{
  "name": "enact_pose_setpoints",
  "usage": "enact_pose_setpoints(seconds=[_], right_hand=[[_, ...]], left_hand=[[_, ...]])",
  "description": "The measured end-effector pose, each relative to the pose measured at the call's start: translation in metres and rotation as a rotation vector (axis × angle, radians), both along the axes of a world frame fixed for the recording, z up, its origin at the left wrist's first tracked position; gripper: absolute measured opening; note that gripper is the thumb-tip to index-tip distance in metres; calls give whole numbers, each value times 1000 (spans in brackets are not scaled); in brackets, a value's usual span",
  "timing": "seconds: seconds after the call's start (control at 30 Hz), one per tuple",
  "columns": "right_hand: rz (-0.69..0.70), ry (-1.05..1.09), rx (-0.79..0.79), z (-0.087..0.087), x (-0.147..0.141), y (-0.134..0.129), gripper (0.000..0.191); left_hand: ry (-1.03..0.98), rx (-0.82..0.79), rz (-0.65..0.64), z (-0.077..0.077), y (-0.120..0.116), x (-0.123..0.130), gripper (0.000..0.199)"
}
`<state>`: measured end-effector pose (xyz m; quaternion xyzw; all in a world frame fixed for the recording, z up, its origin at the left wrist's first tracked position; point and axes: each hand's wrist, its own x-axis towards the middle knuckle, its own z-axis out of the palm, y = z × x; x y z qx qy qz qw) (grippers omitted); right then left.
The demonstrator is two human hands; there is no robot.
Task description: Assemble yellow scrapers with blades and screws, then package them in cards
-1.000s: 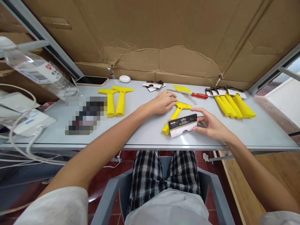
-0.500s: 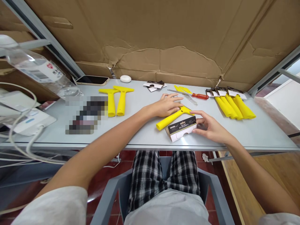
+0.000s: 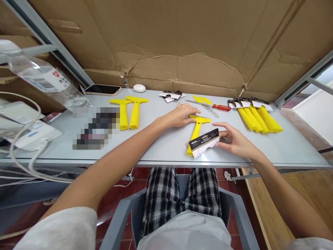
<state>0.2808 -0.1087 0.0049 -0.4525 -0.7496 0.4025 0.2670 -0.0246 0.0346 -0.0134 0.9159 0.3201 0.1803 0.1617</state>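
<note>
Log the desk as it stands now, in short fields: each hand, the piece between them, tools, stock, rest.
left hand: left hand, fingertips at the head of the T-shaped yellow tool
right hand: right hand, pinching the printed card
overlap: card in front of the tool's handle
tools: red-handled screwdriver, behind the hands
left stock: two yellow tools, uncarded
right stock: carded yellow pieces
rest: phone, back left

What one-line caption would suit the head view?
Right hand holds a black-and-white card over a yellow scraper handle; left hand touches the handle's head.
</note>
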Motion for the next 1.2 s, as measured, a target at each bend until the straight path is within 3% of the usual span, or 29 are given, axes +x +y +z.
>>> enact_pose_setpoints(seconds=[0.27,0.47,0.93,1.2], right_hand=[[-12,14,-27,-2,8,-2,78],[-66,-3,64,-3,-1,-4,67],[-274,130,87,-11,-10,-5,58],[-324,158,28,-11,-12,0,63]], left_hand=[[5,60,120,5,10,-9,38],[-34,86,204,5,10,-8,33],[-178,-46,245,11,17,-17,16],[-274,-191,156,11,11,-13,31]])
